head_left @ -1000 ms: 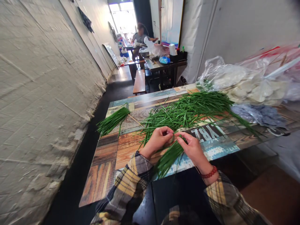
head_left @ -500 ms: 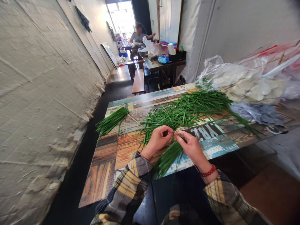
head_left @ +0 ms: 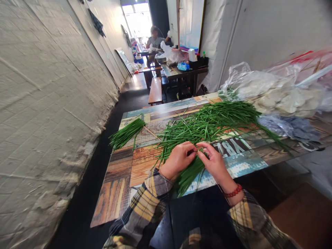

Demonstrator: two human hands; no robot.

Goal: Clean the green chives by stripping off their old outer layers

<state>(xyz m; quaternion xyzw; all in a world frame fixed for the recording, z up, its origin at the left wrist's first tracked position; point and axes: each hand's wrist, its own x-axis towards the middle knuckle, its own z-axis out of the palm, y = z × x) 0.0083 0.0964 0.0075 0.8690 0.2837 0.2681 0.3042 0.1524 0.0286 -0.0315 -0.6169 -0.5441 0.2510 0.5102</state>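
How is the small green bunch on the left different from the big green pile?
The small bunch is much littler than the big pile. The small bunch is neat, its leaves lying mostly one way; the big pile is messier, with many leaves crossing. The small bunch lies by the left edge of the table, while the big pile spreads across the middle toward the right. Both are green, with long, thin leaves.

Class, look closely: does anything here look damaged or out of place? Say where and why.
The left wall looks damaged along its base, where the surface is rough and seems to flake. On the table, some green strands straggle rightward from the leafy pile.
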